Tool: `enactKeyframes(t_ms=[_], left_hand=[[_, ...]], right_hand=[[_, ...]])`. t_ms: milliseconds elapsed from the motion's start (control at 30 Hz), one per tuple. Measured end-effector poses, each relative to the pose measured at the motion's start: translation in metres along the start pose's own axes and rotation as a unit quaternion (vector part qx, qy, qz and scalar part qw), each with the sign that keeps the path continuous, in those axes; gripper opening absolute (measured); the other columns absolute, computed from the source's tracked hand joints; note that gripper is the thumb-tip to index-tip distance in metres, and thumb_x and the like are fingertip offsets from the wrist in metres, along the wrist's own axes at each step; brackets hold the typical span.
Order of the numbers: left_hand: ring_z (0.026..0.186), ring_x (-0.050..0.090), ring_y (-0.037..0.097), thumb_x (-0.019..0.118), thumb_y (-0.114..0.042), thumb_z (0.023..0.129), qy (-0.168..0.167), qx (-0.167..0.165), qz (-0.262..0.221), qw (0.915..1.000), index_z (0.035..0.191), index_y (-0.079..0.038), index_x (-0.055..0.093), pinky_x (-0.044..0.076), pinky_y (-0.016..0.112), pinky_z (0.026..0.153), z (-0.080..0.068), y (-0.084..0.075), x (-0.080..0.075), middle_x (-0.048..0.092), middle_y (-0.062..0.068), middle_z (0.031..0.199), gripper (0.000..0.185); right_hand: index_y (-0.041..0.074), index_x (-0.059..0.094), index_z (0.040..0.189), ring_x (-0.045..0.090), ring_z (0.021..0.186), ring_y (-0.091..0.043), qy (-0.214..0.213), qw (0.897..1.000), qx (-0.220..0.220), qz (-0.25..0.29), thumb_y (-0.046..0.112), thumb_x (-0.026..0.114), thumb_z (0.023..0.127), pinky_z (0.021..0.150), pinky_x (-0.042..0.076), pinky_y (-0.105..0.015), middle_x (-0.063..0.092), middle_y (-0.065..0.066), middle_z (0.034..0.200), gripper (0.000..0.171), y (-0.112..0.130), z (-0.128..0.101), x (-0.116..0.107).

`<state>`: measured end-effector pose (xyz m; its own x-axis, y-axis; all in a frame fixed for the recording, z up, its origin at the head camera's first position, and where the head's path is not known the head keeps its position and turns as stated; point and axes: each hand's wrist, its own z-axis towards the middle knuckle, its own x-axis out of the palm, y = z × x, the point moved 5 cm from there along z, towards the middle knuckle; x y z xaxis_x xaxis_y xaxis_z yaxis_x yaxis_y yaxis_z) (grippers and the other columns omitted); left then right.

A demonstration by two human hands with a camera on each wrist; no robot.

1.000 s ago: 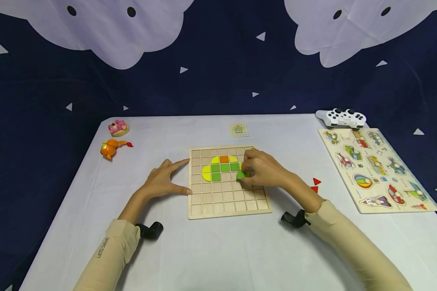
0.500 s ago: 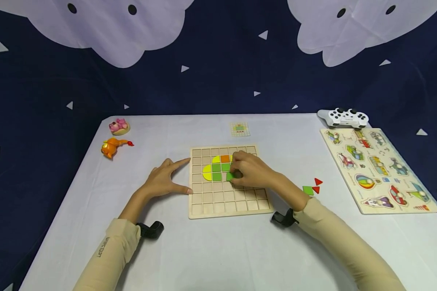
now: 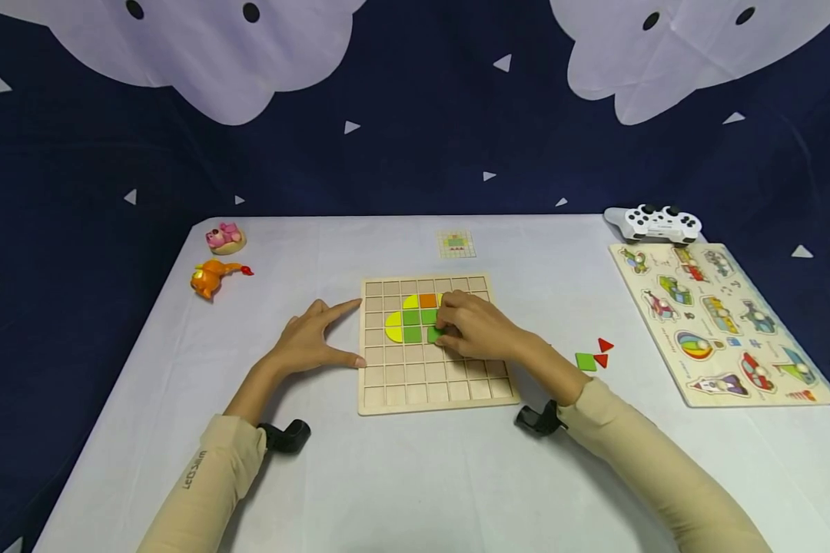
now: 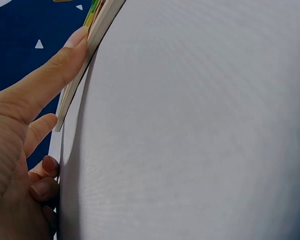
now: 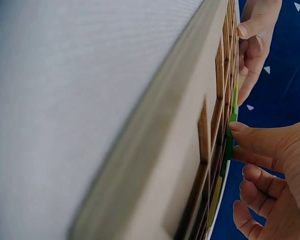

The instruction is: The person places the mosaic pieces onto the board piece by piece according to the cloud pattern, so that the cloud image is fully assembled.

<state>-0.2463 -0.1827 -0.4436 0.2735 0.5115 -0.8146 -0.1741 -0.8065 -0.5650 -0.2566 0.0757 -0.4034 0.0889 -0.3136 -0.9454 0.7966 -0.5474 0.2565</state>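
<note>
A wooden grid board lies on the white table. Yellow, green and orange tiles fill some of its upper cells. My right hand pinches a green square tile down at a cell just below the green row. In the right wrist view the thumb touches the green tile's edge and the other fingers curl under. My left hand lies flat beside the board, its index finger and thumb spread against the left edge. The left wrist view shows the index finger along the board's rim.
A loose green square and two red triangles lie right of the board. A pattern card sits behind it. A vehicle peg puzzle and white game controller are at the right, an orange toy and a pink toy at the far left.
My right hand has carried the green tile leftwards across the board and lowered it onto a cell under the green row. The left hand has stayed put.
</note>
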Motion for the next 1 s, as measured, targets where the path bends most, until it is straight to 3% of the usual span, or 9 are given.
enactKeyframes(t_ms=[300,433,667,1000], left_hand=[[0.085,0.044,0.021,0.087,-0.058,0.063,-0.001,-0.001,0.000,1.0000,0.152,-0.029,0.041,0.030,0.037,0.080,0.002,-0.001,-0.001,0.048,0.007,0.101,0.105],[0.086,0.045,0.021,0.087,-0.057,0.062,0.000,0.000,-0.001,1.0000,0.152,-0.030,0.041,0.031,0.038,0.081,0.001,-0.002,-0.001,0.048,0.007,0.101,0.105],[0.088,0.045,0.021,0.087,-0.058,0.062,0.001,-0.003,0.003,1.0000,0.152,-0.029,0.041,0.031,0.039,0.081,0.000,-0.001,-0.001,0.049,0.007,0.102,0.105],[0.089,0.045,0.022,0.087,-0.058,0.063,-0.001,-0.004,0.005,1.0000,0.153,-0.029,0.040,0.031,0.039,0.081,0.001,0.000,0.000,0.049,0.008,0.103,0.106]], right_hand=[[0.009,0.070,0.082,0.046,0.076,-0.014,-0.008,1.000,-0.013,-0.009,0.017,0.082,0.081,0.071,0.042,-0.029,0.055,0.000,0.080,0.014,0.001,0.003,-0.001],[0.009,0.070,0.081,0.045,0.076,-0.014,-0.002,1.000,-0.009,0.016,0.014,0.081,0.082,0.069,0.041,-0.028,0.053,0.001,0.079,0.012,0.002,0.007,-0.001],[0.009,0.071,0.082,0.044,0.075,-0.012,0.018,0.998,0.015,0.062,0.014,0.079,0.084,0.069,0.041,-0.027,0.057,0.001,0.080,0.010,0.001,0.010,0.001],[0.007,0.078,0.094,0.045,0.080,-0.012,0.008,0.998,0.047,0.052,0.020,0.077,0.087,0.074,0.041,-0.029,0.061,0.001,0.086,0.015,-0.004,0.001,0.004]])
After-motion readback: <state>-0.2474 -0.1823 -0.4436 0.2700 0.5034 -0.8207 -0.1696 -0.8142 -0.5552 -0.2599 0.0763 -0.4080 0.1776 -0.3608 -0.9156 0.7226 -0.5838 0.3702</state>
